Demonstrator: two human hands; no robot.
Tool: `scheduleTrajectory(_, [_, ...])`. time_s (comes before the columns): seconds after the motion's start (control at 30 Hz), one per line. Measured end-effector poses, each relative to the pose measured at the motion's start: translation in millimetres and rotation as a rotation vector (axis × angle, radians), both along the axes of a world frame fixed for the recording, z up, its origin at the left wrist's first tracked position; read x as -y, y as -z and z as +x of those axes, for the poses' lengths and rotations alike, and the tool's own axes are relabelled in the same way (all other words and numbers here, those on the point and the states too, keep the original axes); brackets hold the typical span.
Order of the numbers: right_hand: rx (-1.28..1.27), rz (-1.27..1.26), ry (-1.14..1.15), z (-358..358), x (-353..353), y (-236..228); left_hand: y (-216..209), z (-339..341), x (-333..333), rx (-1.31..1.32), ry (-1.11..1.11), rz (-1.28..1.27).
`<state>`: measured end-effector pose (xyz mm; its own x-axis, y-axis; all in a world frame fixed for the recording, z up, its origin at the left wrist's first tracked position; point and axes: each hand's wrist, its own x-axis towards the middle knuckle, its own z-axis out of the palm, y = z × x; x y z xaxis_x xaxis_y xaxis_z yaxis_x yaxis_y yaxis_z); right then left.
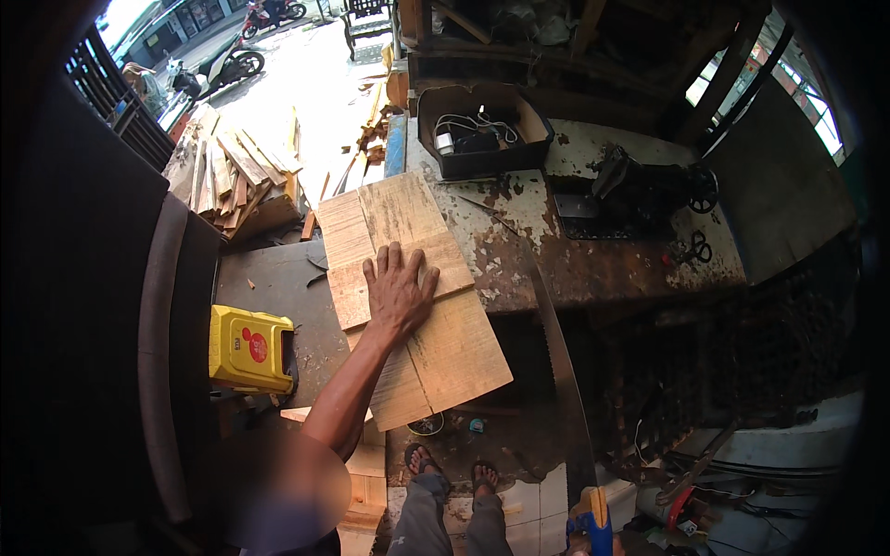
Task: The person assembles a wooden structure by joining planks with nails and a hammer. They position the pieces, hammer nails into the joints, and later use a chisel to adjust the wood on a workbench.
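Note:
My left hand (400,295) lies on a set of light wooden boards (464,352), fingers stretched and a little apart, palm down. The boards overlap, with a crosswise board (451,264) under my fingers. At the lower edge a handsaw (563,380) rises from its blue and yellow handle (593,524), its long blade pointing away from me, to the right of the boards and apart from them. My right hand (578,547) is around that handle; only a little of it shows, and most of the fingers are cut off by the picture's edge.
A worn table (519,269) carries a black sewing-machine head (630,199), scissors (693,250) and an open box (484,162) with cables. Left stands a yellow plastic container (250,350). Wood offcuts (236,171) are piled beyond. Below are my sandalled feet (485,477).

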<state>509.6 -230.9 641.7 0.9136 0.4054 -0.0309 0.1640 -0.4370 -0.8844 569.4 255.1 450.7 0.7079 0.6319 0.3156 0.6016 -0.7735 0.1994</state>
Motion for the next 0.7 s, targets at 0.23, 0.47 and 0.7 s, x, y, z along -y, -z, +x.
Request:
scheduleTrajectory(0.23, [0.043, 0.108, -0.081, 24.9, -67.6, 88.4, 5.6, 22.2, -2.6, 0.072, -0.076, 0.092])
scheduleTrajectory(0.47, [0.114, 0.161, -0.203, 38.2, -107.2, 113.4, -19.4, 34.0, 23.5, 0.013, -0.125, -0.051])
scheduleTrajectory(0.7, [0.185, 0.078, -0.319, 38.7, -114.6, 118.5, -7.3, 36.4, 19.6, 0.085, -0.007, 0.059])
